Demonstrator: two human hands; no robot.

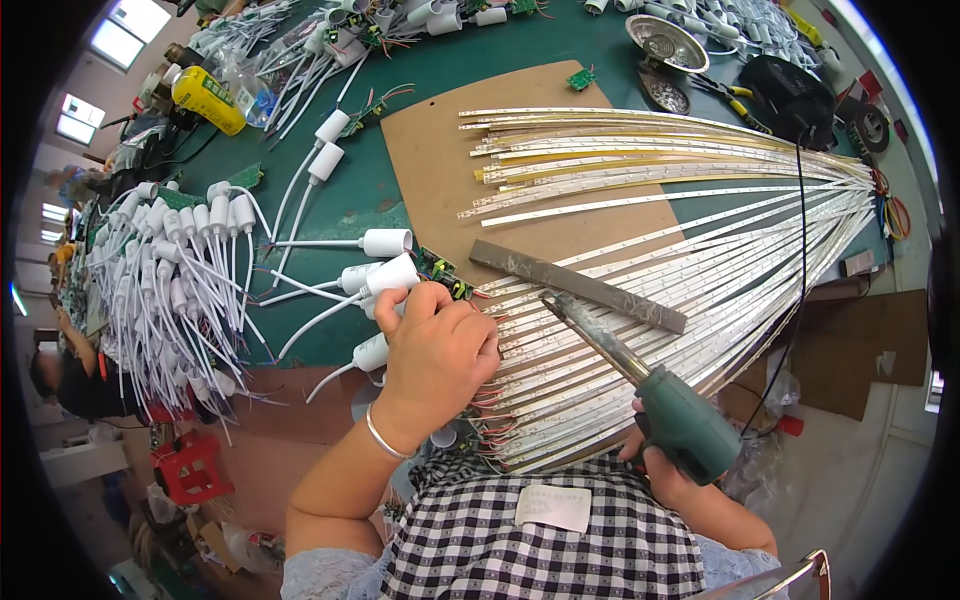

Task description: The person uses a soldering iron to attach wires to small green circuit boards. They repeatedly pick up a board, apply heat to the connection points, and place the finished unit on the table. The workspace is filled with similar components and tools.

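My left hand (435, 350) is closed, its bent fingers pinching at a small green circuit board (436, 268) with thin wires. A white cylindrical lamp cap (393, 273) with a white cable sits against the thumb side; the fingertips are partly hidden. My right hand (668, 475) grips the green handle of a soldering gun (690, 425). The gun's tip points up and left, over a row of white LED strips (560, 370). A long grey metal bar (580, 285) lies across these strips, just beyond the tip. Other lamp caps (387, 242) lie beside the left hand.
A brown board (430, 150) lies under more strips (640, 160) on the green table (350, 200). Heaped white cabled caps (180, 240) cover the left side. A yellow bottle (208, 100), metal dish (668, 43) and pliers (730, 98) stand farther back. A black cord (803, 230) crosses the right.
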